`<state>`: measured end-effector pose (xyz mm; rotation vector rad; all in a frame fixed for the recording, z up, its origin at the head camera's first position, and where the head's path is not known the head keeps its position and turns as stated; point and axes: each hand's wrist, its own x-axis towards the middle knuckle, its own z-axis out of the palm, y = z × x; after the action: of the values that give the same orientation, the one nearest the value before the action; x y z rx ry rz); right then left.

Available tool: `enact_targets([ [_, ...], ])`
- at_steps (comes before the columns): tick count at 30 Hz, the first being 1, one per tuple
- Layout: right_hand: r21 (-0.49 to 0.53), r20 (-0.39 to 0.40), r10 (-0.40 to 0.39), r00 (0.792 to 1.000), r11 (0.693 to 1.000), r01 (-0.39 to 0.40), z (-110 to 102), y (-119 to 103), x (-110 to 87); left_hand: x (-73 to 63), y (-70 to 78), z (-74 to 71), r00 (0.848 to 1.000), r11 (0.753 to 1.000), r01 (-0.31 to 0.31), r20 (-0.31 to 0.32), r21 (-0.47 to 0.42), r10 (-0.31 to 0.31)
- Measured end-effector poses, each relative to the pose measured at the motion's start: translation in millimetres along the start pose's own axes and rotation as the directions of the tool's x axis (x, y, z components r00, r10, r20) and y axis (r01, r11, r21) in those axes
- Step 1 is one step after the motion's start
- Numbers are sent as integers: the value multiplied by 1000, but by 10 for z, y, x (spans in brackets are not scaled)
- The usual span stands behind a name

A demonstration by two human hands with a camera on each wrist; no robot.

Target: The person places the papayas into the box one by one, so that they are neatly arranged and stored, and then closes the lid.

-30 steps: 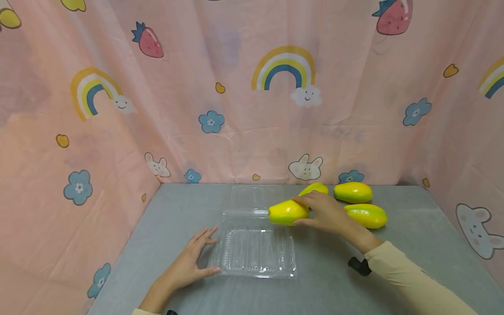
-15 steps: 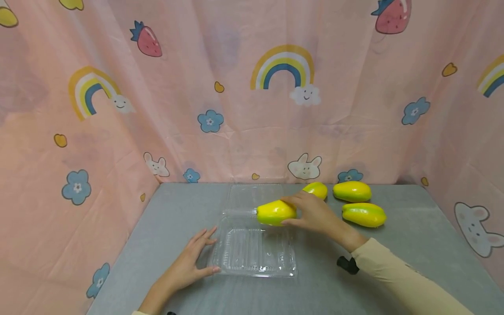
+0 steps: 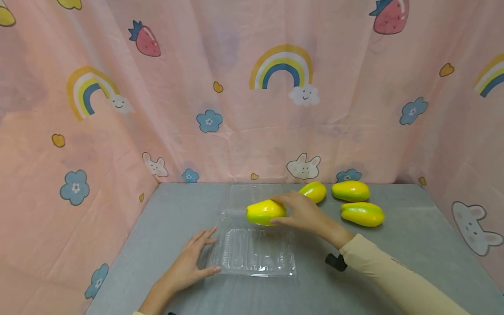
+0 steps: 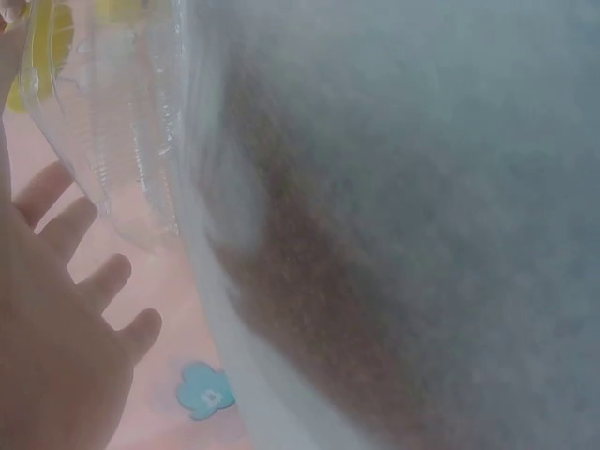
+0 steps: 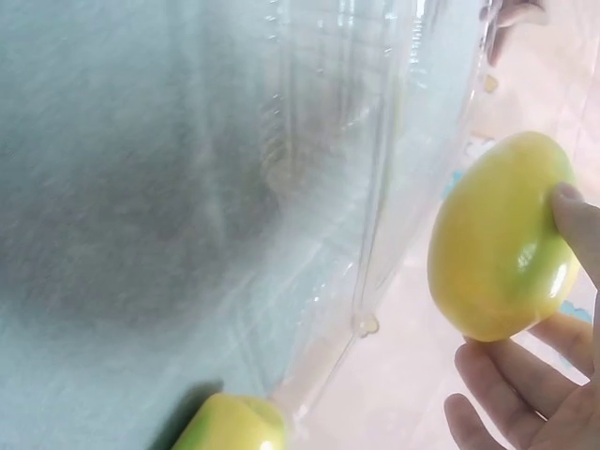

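Backdrop: pink curtain (image 3: pixel 236 144), rainbow and bunny print, along the far edge of the grey tabletop (image 3: pixel 177 214).
Box (image 3: pixel 253 258): clear plastic, mid tabletop; lid (image 3: pixel 253 197) folded back toward the far edge.
Held papaya (image 3: pixel 264 213): yellow-green, in the air above the box's far edge, by the hinge (image 3: pixel 234 213); narrow end toward tabletop's left edge.
Right hand (image 3: pixel 301 213): fingers clamped on the held papaya's fat end, thumb on the near side.
Left hand (image 3: pixel 190 262): fingers spread apart, at the box's left edge; contact with the rim, cannot tell.
Loose papayas: left papaya (image 3: pixel 315 192), rear papaya (image 3: pixel 350 191) and front papaya (image 3: pixel 362 214), all toward tabletop's far right corner; left one partly behind the right hand.
Grip tip: skin looks glossy, probably slippery; firm hold, papaya level.
Box tip: looks light, likely slides if bumped; left hand should brace the rim.
Clearance tip: stay clear of the hinge; release only once the weight is supported.
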<state>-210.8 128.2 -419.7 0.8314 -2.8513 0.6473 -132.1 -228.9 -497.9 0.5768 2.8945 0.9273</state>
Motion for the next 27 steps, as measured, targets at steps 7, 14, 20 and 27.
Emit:
enact_targets([
  [7, 29, 13, -4, 1000, 1000, 3, 35, -86, 96, -10, 36, 7, 999, 1000, -10, -31, 26, 11],
  [14, 73, 24, 7, 1000, 997, -9, 81, -141, 203, -3, 39, 11, 1000, 999, 29, -13, 32, -28],
  [20, 118, 39, 23, 999, 993, -27, 118, -202, 291, -8, 33, 10, 999, 999, 27, -20, 38, -26],
  [27, 175, 54, 68, 996, 982, -77, 204, -256, 369, -9, 31, 21, 999, 999, 13, -37, 51, -11],
])
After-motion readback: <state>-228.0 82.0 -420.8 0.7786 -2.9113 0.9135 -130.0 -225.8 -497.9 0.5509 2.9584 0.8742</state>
